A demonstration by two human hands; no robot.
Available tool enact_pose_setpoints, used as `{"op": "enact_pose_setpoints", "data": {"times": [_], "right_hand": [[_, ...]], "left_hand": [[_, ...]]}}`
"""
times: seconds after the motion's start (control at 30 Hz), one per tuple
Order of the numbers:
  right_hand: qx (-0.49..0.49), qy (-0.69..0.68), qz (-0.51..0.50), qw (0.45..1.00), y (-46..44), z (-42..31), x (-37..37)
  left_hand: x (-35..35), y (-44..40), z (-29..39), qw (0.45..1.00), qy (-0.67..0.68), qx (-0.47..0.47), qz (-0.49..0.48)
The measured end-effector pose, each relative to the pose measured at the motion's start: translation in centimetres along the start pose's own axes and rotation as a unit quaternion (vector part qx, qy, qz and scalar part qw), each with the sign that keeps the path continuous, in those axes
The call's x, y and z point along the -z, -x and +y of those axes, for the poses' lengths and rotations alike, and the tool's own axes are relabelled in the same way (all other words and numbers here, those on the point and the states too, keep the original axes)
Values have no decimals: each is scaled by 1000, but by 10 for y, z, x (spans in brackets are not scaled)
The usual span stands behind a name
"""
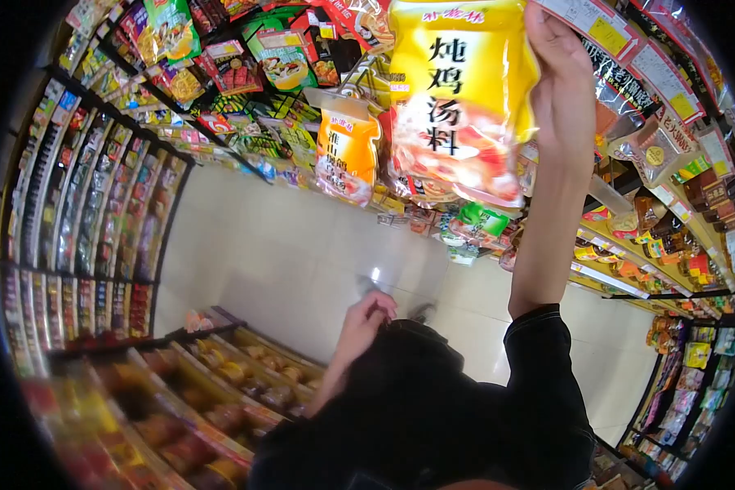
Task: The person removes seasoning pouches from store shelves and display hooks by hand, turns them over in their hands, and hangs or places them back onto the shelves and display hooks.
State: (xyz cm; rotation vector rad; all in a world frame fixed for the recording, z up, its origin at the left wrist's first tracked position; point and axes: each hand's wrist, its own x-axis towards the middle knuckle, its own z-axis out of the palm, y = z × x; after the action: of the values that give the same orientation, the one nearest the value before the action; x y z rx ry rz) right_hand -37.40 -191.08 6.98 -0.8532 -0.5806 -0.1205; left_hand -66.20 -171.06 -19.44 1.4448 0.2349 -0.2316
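My right hand [560, 51] is clamped on the side edge of one yellow chicken soup seasoning packet [457, 90], probably so its printed front faces me uncovered. One orange packet [348, 155] is beside it. My left hand [367, 318] hangs low, fingers curled; whether they meet, I cannot tell.

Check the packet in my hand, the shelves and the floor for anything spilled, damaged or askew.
Nothing stands out. The yellow packet in the right hand shows no visible tear, and the floor shows no spill. The lower-left shelves are too blurred to judge.
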Motion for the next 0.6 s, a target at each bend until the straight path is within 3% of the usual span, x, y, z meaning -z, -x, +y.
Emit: {"op": "enact_pose_setpoints", "data": {"times": [0.13,0.23,0.33,0.4,0.43,0.47,0.5,0.57,0.6], "right_hand": [[-65,-35,-108,991,3,-7,8],[-61,35,-35,997,29,-5,-1],[-114,34,-125,985,73,7,41],[-77,177,-148,970,136,25,47],[-62,221,-207,951,161,35,47],[-106,216,-192,952,182,46,22],[-221,231,-193,928,201,56,20],[-299,122,-116,939,230,85,17],[-307,118,-103,939,237,95,17]], "left_hand": [[18,-12,29,996,40,-76,5],[41,-33,63,984,92,-154,13],[61,-45,100,954,106,-274,55],[56,-50,129,928,28,-361,83],[52,-52,142,910,-9,-404,94],[52,-52,150,911,-18,-410,31],[52,-55,148,922,-70,-380,-11],[50,-59,143,927,-177,-316,-96],[40,-61,135,960,-125,-244,-51]]}}
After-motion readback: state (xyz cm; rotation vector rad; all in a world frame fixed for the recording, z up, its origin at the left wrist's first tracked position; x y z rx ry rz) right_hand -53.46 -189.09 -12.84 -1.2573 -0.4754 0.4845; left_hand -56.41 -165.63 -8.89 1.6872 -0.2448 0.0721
